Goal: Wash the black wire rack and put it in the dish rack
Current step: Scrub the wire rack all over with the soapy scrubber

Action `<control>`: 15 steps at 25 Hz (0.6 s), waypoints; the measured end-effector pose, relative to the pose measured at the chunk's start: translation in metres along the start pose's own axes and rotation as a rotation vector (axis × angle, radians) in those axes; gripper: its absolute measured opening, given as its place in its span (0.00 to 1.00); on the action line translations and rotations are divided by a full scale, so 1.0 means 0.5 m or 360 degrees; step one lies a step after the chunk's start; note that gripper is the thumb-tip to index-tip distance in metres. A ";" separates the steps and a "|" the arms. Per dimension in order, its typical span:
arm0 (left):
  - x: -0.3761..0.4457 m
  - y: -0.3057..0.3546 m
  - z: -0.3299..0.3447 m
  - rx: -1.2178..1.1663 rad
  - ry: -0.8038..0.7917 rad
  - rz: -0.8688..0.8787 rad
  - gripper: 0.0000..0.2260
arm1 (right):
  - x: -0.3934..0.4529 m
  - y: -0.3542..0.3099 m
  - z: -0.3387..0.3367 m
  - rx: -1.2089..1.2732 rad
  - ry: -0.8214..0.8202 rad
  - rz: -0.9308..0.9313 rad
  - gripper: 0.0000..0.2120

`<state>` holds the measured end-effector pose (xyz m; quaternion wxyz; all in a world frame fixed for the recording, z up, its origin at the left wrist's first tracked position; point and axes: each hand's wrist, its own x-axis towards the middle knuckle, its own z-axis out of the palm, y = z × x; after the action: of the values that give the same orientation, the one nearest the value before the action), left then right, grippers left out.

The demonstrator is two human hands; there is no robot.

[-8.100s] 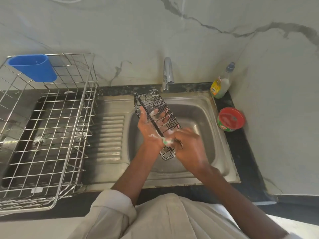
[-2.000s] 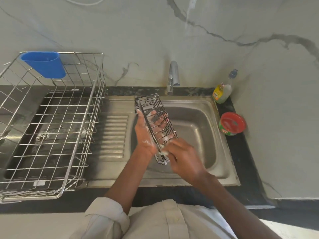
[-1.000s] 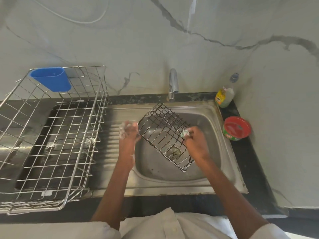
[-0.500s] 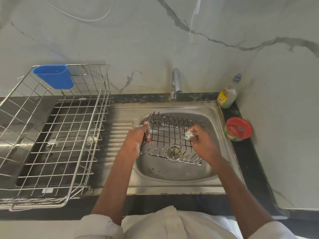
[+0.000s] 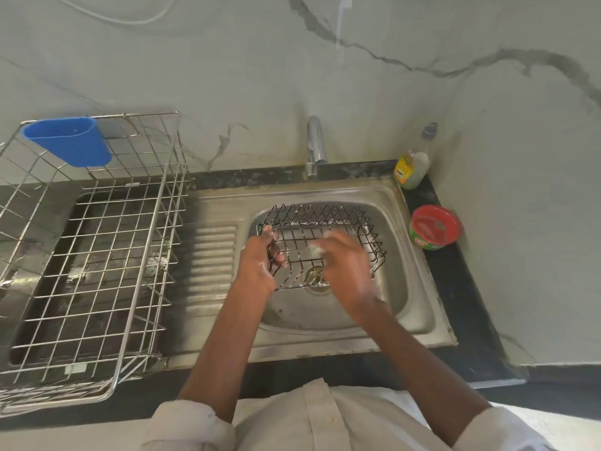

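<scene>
The black wire rack [image 5: 344, 219] lies roughly flat over the sink basin [image 5: 395, 288], prongs pointing up. My left hand [image 5: 260, 262] grips its left edge, soap foam on the fingers. My right hand [image 5: 344, 265] is over the middle of the rack and holds a small soapy scrub pad [image 5: 315, 250] against the wires; this hand is blurred. The steel dish rack [image 5: 97, 255] stands to the left of the sink on the counter.
A blue cutlery cup [image 5: 70, 144] hangs on the dish rack's back left corner. The tap [image 5: 315, 148] rises behind the basin. A dish soap bottle [image 5: 411, 166] and a red-lidded tub [image 5: 434, 226] stand at the sink's right. The ridged drainboard [image 5: 211, 265] lies between sink and dish rack.
The wire rack was turned from upright in my left hand to lying flat over the basin. My right hand with the pad has moved from the rack's right side toward its middle.
</scene>
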<state>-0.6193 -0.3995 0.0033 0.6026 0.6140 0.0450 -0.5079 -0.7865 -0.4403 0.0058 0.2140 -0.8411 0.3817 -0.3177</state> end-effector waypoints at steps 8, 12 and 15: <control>-0.008 -0.007 0.004 -0.0054 0.0062 0.0019 0.09 | 0.000 -0.069 0.028 0.0107 -0.0126 0.0044 0.21; -0.004 -0.011 -0.014 -0.0080 0.0067 0.0020 0.08 | -0.001 -0.006 -0.019 -0.0123 -0.0085 0.0304 0.23; -0.006 -0.009 -0.014 -0.0052 0.0066 0.0042 0.09 | -0.004 0.017 -0.042 -0.0239 -0.0221 0.0642 0.22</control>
<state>-0.6196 -0.3910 0.0004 0.6181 0.6150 0.0579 -0.4862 -0.8064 -0.4463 0.0148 0.2356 -0.7813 0.5491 -0.1805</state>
